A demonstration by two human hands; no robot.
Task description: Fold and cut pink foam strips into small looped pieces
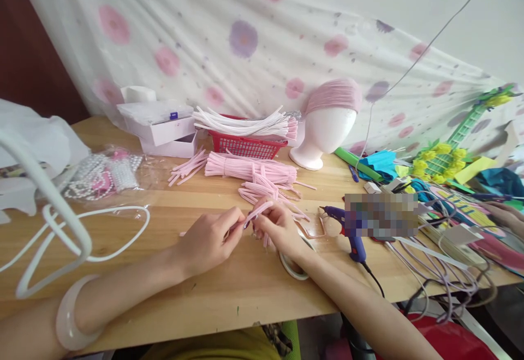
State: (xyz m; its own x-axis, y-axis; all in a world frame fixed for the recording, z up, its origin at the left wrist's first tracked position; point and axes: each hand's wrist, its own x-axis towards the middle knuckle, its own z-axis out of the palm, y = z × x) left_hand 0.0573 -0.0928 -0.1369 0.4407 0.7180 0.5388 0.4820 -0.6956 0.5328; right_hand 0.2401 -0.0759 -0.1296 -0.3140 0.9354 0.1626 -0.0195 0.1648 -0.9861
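My left hand (210,237) and my right hand (278,226) meet over the wooden table (229,289), both pinched on one pink pipe cleaner (257,210) stretched between them. Just beyond my fingers lies a loose pile of short pink pipe cleaners (266,191), and behind it a tied pink bundle (249,168). My right wrist rests over a tape roll (291,266). A pale bangle (70,312) sits on my left forearm.
A blue glue gun (347,229) lies right of my hands with cables beyond. A red basket (244,143) of white strips, a foam head (327,131) with pink band, white boxes (164,125) and a bead bag (102,173) stand behind. Another person's hand (505,215) shows far right.
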